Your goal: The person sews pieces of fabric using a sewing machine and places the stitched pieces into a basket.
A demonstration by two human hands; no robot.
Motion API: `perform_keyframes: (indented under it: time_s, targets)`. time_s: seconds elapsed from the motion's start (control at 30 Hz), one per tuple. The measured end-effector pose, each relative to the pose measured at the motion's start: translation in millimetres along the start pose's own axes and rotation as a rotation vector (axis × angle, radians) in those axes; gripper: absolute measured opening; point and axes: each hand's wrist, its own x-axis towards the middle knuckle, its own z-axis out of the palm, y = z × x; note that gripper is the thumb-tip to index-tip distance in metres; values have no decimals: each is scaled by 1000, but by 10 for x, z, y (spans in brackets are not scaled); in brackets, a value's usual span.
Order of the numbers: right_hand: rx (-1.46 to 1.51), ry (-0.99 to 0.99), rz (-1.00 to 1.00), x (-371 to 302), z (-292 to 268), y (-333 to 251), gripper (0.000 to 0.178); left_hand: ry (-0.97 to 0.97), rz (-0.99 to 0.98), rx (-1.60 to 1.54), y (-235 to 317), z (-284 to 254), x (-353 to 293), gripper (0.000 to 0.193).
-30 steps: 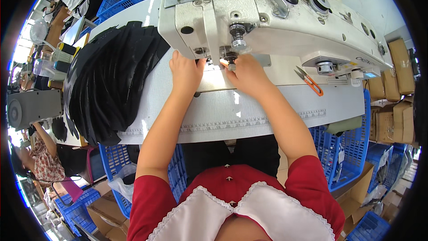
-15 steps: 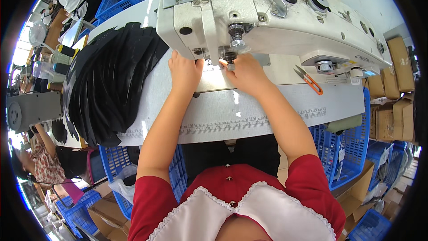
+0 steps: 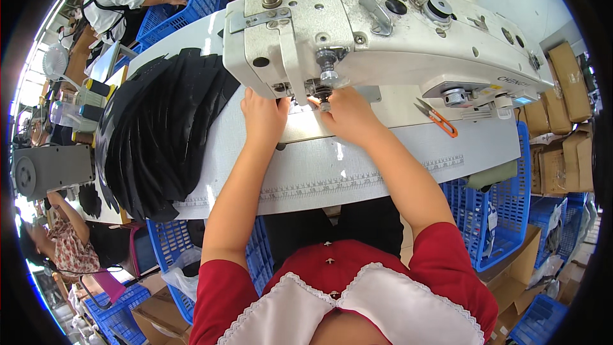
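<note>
A white industrial sewing machine (image 3: 408,48) stands across the table before me, and both hands are at its needle area. My left hand (image 3: 263,117) is left of the needle, thumb drawn in beside the fingers, with the fingertips partly behind the machine head. On the other side, my right hand (image 3: 350,117) has its fingers curled in close to the lit presser foot (image 3: 324,97). Whatever lies between the hands is hidden by the machine head. Left of my left hand, a large fanned stack of black strip-like pieces (image 3: 163,134) covers the table.
Orange-handled thread snips (image 3: 439,119) lie on the machine bed at right. A printed ruler scale (image 3: 357,180) runs along the table's near edge. Blue crates (image 3: 488,217) stand below at both sides, with cardboard boxes (image 3: 571,89) at far right. Co-workers (image 3: 105,9) are at the left.
My hands stay beside the needle with barely any shift. The whole view has tilted slightly. At the back left, the co-worker's arm over the blue crate has shifted a little.
</note>
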Motion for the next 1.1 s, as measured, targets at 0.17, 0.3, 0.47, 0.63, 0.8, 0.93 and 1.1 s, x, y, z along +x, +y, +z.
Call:
perform_keyframes:
  time_s: [0.17, 0.3, 0.47, 0.63, 0.8, 0.93, 1.1]
  targets:
    - [11, 13, -8, 12, 63, 29, 7, 32, 10, -38, -6, -29, -5, 27]
    - [13, -45, 10, 21, 10, 3, 9, 79, -123, -309, 10, -59, 7, 23]
    - [-7, -50, -23, 20, 41, 111, 11, 51, 143, -270, -143, -126, 155, 18]
    - [38, 1, 36, 22, 16, 180, 13, 232, 301, -62, -369, -77, 650, 24]
    - [206, 277, -83, 176, 371, 59, 14, 108, -368, -793, -1460, -462, 1575, 27]
    - [138, 293, 106, 64, 312, 641, 25, -30, -3, -1105, 23, -805, 2023, 27]
    - [97, -7, 260, 612, -233, 425, 27, -182, 10, -1269, 174, -1412, 2051, 24]
